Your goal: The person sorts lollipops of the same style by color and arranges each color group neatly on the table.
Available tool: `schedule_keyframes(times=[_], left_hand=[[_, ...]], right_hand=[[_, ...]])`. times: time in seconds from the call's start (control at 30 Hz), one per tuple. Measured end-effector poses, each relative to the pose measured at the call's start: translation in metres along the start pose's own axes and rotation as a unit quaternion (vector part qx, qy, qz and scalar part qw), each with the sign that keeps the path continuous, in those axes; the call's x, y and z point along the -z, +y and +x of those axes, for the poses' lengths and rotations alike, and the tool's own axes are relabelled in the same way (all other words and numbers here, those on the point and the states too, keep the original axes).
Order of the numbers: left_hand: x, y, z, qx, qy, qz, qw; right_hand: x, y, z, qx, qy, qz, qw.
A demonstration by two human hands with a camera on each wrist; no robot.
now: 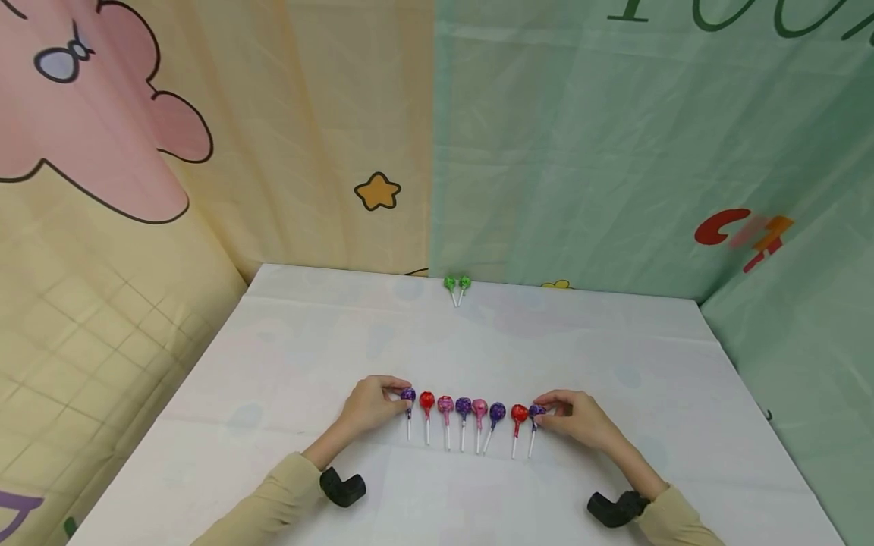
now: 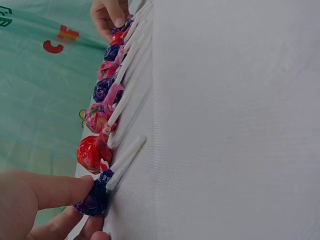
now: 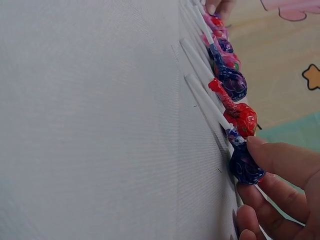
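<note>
Several lollipops lie in a row across the white table, sticks toward the person. At the row's left end my left hand [image 1: 372, 403] pinches the wrapped head of a purple lollipop [image 2: 93, 198] between thumb and fingers. My right hand [image 1: 579, 415] pinches another purple lollipop [image 3: 245, 165] at the right end. Beside the left one lies a red lollipop [image 1: 427, 400], then a pink lollipop [image 1: 445, 404], a purple one, a second pink lollipop [image 1: 480, 408] and a purple lollipop [image 1: 498, 412]. A second red lollipop [image 3: 242, 119] sits just left of the right hand's lollipop.
Two green lollipops [image 1: 457, 283] lie together at the table's far edge. The white table [image 1: 546, 349] meets a yellow and green printed curtain [image 1: 567, 152] behind and at both sides. Black wrist mounts [image 1: 343, 487] sit on both forearms.
</note>
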State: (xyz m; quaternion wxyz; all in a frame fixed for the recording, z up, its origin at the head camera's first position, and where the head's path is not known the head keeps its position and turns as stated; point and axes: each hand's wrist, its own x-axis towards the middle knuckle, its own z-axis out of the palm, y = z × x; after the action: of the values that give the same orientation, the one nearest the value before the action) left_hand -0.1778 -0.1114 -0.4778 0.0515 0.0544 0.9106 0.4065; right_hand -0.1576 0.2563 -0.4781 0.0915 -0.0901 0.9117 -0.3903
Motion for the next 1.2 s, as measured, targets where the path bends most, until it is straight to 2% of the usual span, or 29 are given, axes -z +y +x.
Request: schedule_keyframes(times=[0.37,0.63,0.9,1.2], left_hand=[[0.005,0.002,0.004,0.018,-0.014,-0.009,0.9997],[0.014,0.003,0.008,0.027,-0.008,-0.006,0.9996],[0.026,0.012,0.026,0.034,-0.008,-0.006,0.9994],[0.040,0.031,0.050,0.003,-0.015,0.030,0.9994]], right_hand=[[0.004,0.003,0.001,-0.006,0.007,-0.017,0.9998],[0.015,0.006,0.006,-0.004,0.013,-0.028,0.9995],[0.025,-0.006,0.026,-0.008,0.027,-0.032,0.9991],[0.033,-0.026,0.059,0.011,0.032,-0.044,0.9985]])
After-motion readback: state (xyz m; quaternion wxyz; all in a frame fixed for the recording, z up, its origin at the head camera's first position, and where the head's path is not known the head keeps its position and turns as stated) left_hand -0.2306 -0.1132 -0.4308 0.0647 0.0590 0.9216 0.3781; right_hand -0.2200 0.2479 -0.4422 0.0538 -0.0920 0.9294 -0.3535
